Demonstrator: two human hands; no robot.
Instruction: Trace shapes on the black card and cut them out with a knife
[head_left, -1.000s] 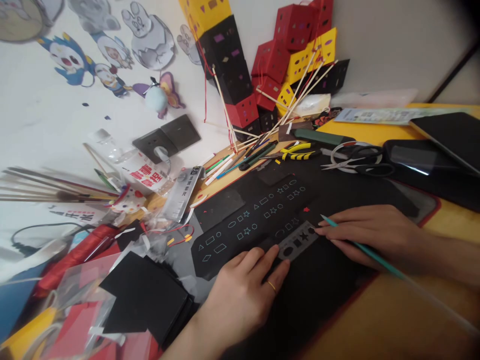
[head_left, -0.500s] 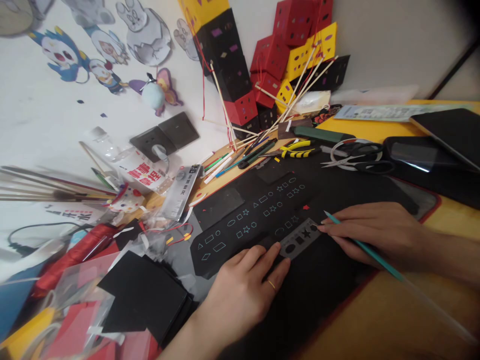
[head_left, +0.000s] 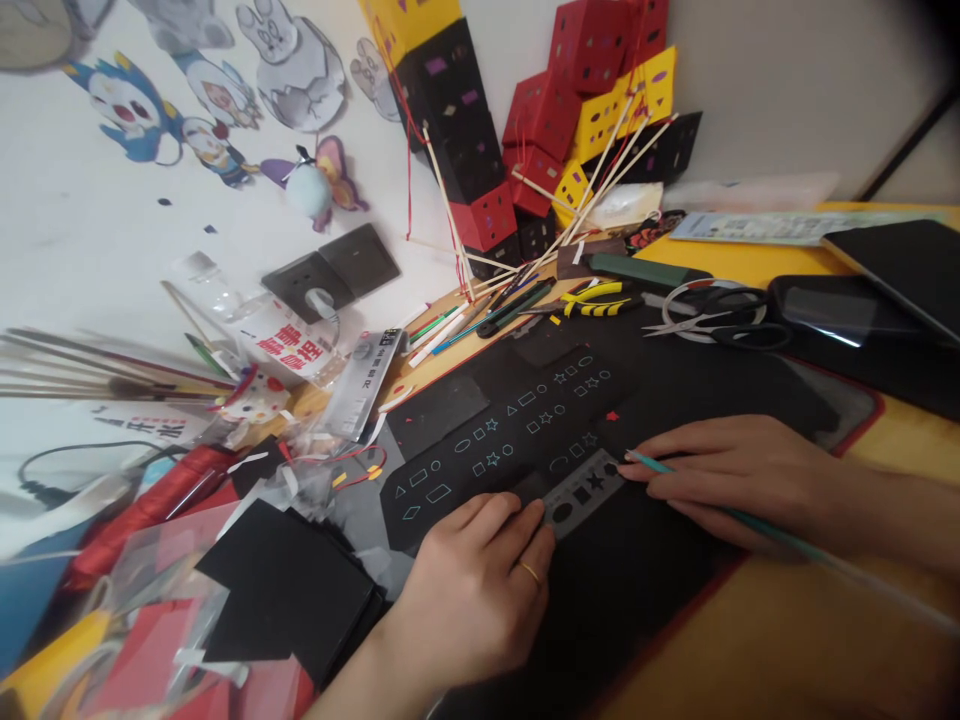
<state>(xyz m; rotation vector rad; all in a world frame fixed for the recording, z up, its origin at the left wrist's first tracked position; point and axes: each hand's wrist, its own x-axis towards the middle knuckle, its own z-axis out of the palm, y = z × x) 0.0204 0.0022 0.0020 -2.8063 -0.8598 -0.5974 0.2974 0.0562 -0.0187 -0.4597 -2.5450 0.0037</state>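
Observation:
A grey shape stencil [head_left: 583, 494] lies on a black paper sheet [head_left: 510, 420] marked with small outlined shapes. My left hand [head_left: 472, 585], a ring on one finger, rests flat with its fingertips pressing the stencil's left end. My right hand [head_left: 739, 475] touches the stencil's right end and holds a teal pencil [head_left: 750, 520] between its fingers, tip near the stencil. Both sit on a dark mat with a red edge [head_left: 874, 415].
Scissors [head_left: 712, 322], yellow-handled pliers [head_left: 596, 300], pens and wooden sticks [head_left: 480, 320] lie behind the sheet. Red, yellow and black paper boxes [head_left: 570, 130] are stacked against the wall. Black card pieces [head_left: 289, 600] and clutter fill the left; a tablet [head_left: 900, 265] lies at right.
The stencil and both hands have shifted slightly left and nearer me on the black sheet. The pencil stays in my right hand.

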